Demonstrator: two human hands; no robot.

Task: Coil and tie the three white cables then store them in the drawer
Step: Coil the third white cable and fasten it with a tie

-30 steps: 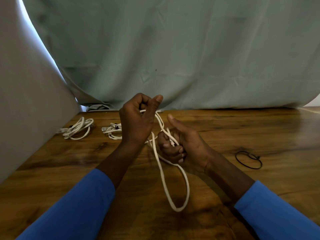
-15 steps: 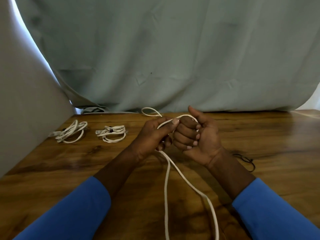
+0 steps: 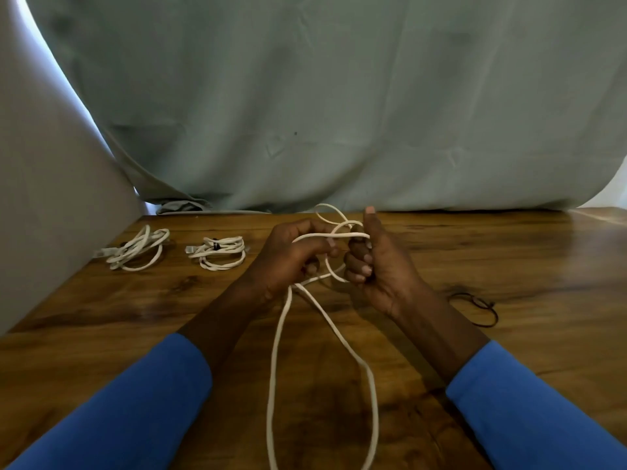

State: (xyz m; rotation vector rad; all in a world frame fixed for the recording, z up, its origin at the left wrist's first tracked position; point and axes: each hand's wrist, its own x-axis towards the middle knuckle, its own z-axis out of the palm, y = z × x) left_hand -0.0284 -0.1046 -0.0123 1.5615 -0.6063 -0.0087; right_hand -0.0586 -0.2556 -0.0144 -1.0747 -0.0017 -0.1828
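A loose white cable (image 3: 278, 347) runs between both hands over the wooden table (image 3: 509, 259). My left hand (image 3: 291, 259) pinches a strand of it. My right hand (image 3: 376, 266) grips several loops in its curled fingers, thumb raised. A long loop hangs down from the hands and leaves the frame at the bottom. Two other white cables lie coiled at the far left: one (image 3: 135, 249) near the wall, one (image 3: 220, 252) with a dark band round it.
A black elastic tie (image 3: 481, 308) lies on the table right of my right forearm. A grey wall (image 3: 51, 198) bounds the left side and a green curtain (image 3: 339, 113) hangs along the back edge. No drawer is in view.
The hands have moved together and lower over the table. The hanging loop has grown longer and now runs past the bottom of the frame. The view has shifted slightly.
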